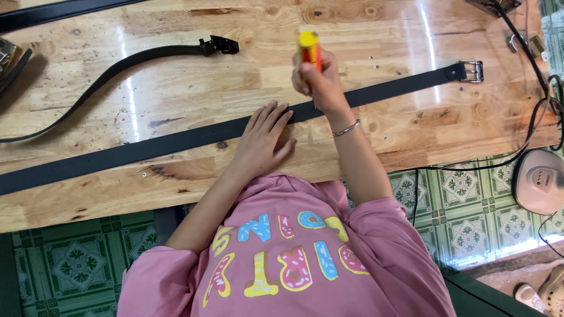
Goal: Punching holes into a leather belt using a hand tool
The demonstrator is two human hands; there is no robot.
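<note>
A long black belt point(176, 142) lies slantwise across the wooden table point(176, 88), with its silver buckle point(472, 70) at the right end. My left hand point(261, 140) rests flat on the belt, fingers spread, pressing it down. Just to its right, my right hand point(320, 82) grips a tool with a yellow and red handle point(309, 48), held upright with its lower end at the belt. The tool's tip is hidden behind my hand.
A second black belt point(117, 64) with a black buckle point(220, 45) curves across the upper left. Another dark strap point(59, 10) runs along the top edge. A pale rounded device point(537, 179) with black cables point(543, 100) sits on the green tiled floor at the right.
</note>
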